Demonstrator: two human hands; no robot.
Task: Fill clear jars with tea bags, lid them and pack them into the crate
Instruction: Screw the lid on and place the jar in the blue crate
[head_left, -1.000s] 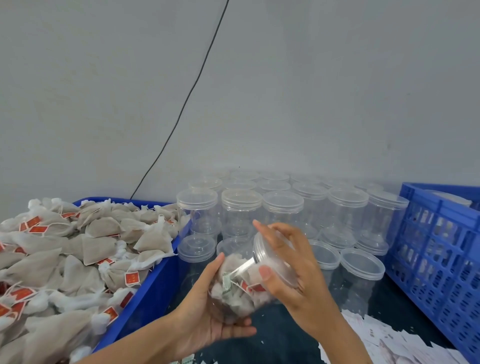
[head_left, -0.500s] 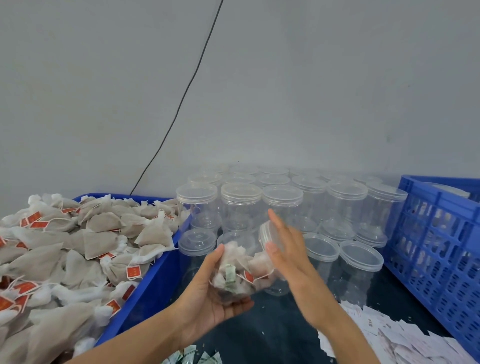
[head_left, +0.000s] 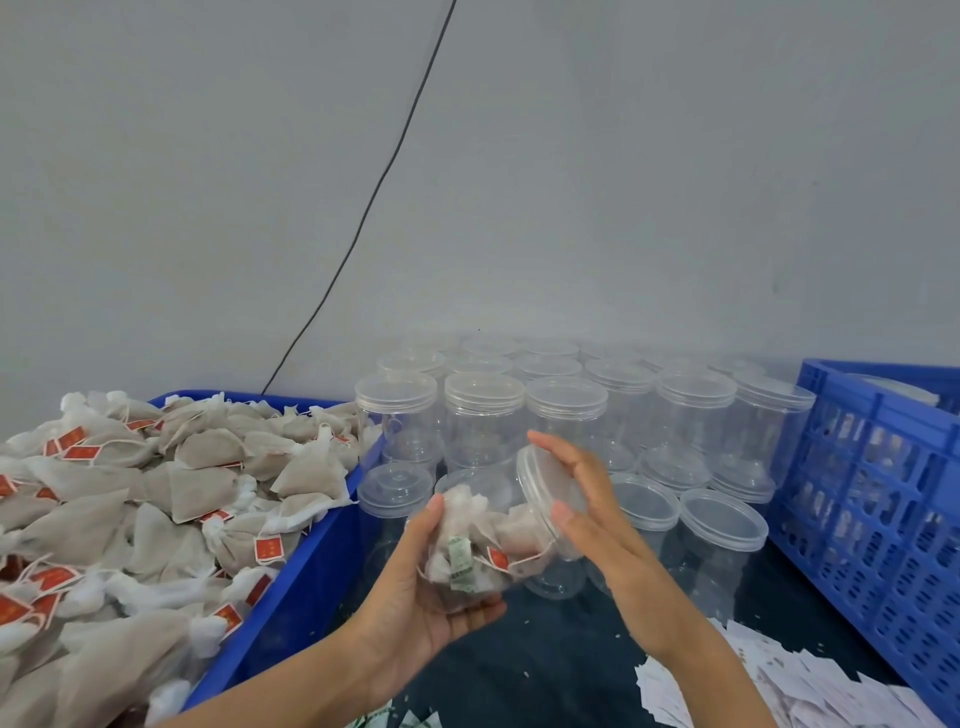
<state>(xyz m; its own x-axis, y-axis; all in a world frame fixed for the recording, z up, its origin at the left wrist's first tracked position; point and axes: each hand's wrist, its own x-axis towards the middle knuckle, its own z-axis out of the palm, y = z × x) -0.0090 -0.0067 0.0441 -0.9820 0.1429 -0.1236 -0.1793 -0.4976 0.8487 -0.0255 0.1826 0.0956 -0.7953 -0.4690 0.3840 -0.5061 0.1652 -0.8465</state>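
- The left hand (head_left: 415, 597) is cradling a clear round plastic jar packed with tea bags (head_left: 483, 545) from below, lying on its side, with the fingers curled under it and the thumb lying along its near face
- The jar is hanging above the dark table surface (head_left: 550, 654), just in front of the block of empty clear lidded jars (head_left: 566, 415), its mouth turned toward the right
- A clear round screw lid (head_left: 545, 499) is sitting against the jar's mouth, tilted on edge; whether it is fully seated I cannot tell
- The right hand (head_left: 592, 514) is lying flat against the lid, fingers straight and close together, palm pressing on the lid's outer face, thumb at its lower edge
- Inside the jar, whitish paper tea bags are showing red tags and one small green-printed sachet (head_left: 460, 564)
- Left of the jar, a blue plastic bin (head_left: 311, 561) is heaped with loose tea bags with red tags (head_left: 156, 509)
- Behind the jar, the empty jars are standing upright in rows against the grey wall (head_left: 623, 182), some stacked two high, with a few lower ones nearest the hands
- Right of the jar, a blue perforated plastic crate (head_left: 872, 499) is standing at the table's edge, with pale shapes showing faintly through its holes
- Near-right of the jar, loose white paper slips (head_left: 779, 680) are lying scattered on the table
- A thin black cable (head_left: 363, 208) is running diagonally down the wall toward the bin
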